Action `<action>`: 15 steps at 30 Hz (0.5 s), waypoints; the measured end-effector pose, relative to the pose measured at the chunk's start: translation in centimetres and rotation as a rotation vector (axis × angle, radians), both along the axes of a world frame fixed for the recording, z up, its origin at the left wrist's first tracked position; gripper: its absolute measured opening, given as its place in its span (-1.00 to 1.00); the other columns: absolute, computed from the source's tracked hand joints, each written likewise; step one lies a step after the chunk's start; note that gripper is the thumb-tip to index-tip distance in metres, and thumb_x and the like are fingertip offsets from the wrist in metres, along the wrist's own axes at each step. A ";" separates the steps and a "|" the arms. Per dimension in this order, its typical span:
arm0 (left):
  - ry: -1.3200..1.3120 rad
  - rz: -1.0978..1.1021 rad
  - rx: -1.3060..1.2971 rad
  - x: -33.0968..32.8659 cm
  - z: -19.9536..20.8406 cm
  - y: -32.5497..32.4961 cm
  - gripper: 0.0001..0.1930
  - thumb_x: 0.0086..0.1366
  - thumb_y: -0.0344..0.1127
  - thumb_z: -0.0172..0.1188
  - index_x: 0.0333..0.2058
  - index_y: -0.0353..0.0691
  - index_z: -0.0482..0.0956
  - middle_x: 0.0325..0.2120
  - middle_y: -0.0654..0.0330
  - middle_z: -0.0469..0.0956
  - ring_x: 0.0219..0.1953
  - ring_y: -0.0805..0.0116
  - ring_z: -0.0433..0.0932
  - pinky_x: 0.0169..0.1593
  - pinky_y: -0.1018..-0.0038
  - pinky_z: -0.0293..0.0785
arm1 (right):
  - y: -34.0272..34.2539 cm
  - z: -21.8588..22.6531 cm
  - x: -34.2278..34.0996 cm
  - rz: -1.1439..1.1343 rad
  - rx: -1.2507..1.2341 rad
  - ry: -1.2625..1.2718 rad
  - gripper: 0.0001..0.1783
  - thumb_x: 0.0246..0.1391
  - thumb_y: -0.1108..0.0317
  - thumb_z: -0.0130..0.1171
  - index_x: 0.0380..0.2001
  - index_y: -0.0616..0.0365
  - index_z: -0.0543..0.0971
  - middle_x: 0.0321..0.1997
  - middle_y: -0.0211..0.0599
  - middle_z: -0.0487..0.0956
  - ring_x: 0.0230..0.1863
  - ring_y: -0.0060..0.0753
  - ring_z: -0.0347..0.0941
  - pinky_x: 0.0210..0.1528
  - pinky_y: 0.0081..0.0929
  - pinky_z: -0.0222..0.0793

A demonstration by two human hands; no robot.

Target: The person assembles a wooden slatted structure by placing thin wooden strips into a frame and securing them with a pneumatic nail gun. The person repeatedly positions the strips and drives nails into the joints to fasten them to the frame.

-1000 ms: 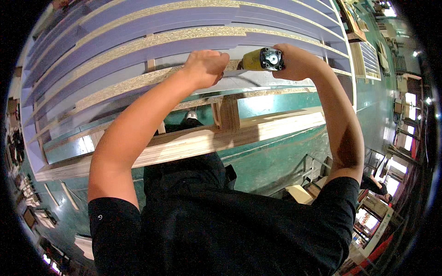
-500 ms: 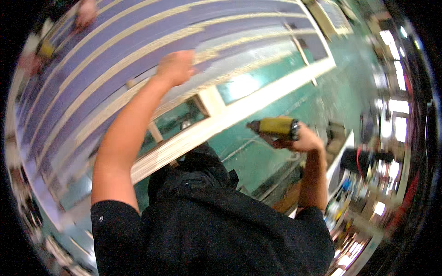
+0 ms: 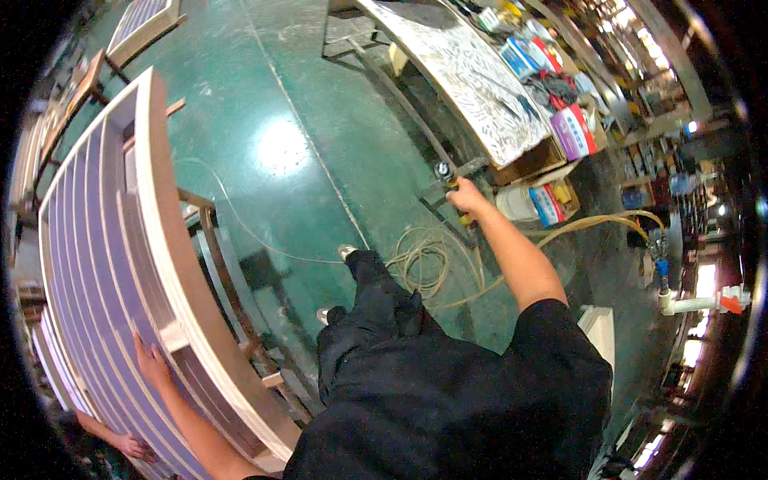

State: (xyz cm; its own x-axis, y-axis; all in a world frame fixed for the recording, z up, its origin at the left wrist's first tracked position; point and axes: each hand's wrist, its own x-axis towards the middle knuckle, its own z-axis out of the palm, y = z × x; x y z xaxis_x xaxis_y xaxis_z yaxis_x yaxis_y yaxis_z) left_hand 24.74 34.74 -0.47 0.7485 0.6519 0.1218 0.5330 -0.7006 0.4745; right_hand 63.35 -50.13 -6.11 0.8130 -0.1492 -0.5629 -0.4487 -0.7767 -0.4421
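The left hand point(image 3: 152, 362) lies over the slatted frame point(image 3: 160, 176) at the person's left, fingers loosely extended and gripping nothing; whether the palm bears down cannot be told. A flat, light touch would steady best, kept apart from the co-worker's hand point(image 3: 134, 446) at the frame's near end. The frame is a long rectangle: a pale wooden rim around smooth-looking purple strips divided by thin, light edges. The right hand point(image 3: 468, 198) is wrapped firmly round a power tool point(image 3: 453, 186), partly yellow with a round dark end, well apart from the frame. Good handling would keep the wrist straight and the tool clear of the coiled hose point(image 3: 408, 278), pale and supple-looking, on the glossy green floor point(image 3: 240, 104). Beyond stands a table point(image 3: 472, 88), its white top streaked dark.
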 end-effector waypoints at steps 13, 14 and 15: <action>0.014 0.168 0.152 1.2 10.9 -27.1 -0.81 0.25 -0.56 0.15 -0.16 -0.32 0.59 -0.17 0.14 0.55 -0.10 0.29 0.55 0.00 0.39 0.50 | -19.6 -10.2 20.8 0.131 -0.468 -0.251 -0.37 0.12 -0.06 0.29 0.11 0.14 0.54 0.03 0.17 0.61 0.07 0.28 0.51 0.10 0.01 0.42; 0.025 0.140 0.076 1.5 10.9 -31.9 -0.84 0.23 -0.56 0.18 -0.20 -0.29 0.59 -0.21 0.16 0.56 -0.12 0.30 0.55 -0.03 0.39 0.50 | -21.1 -12.7 22.3 0.156 -0.434 -0.297 -0.28 0.11 -0.21 0.26 0.14 0.13 0.53 0.08 0.16 0.59 0.10 0.28 0.50 0.11 -0.01 0.41; 0.035 0.125 0.023 1.9 11.1 -37.5 -0.86 0.21 -0.56 0.20 -0.24 -0.27 0.59 -0.24 0.19 0.57 -0.14 0.30 0.55 -0.05 0.39 0.50 | -19.8 -13.8 23.4 0.057 -0.301 -0.335 -0.26 0.14 -0.25 0.21 0.16 0.13 0.53 0.13 0.16 0.58 0.13 0.24 0.49 0.15 0.00 0.37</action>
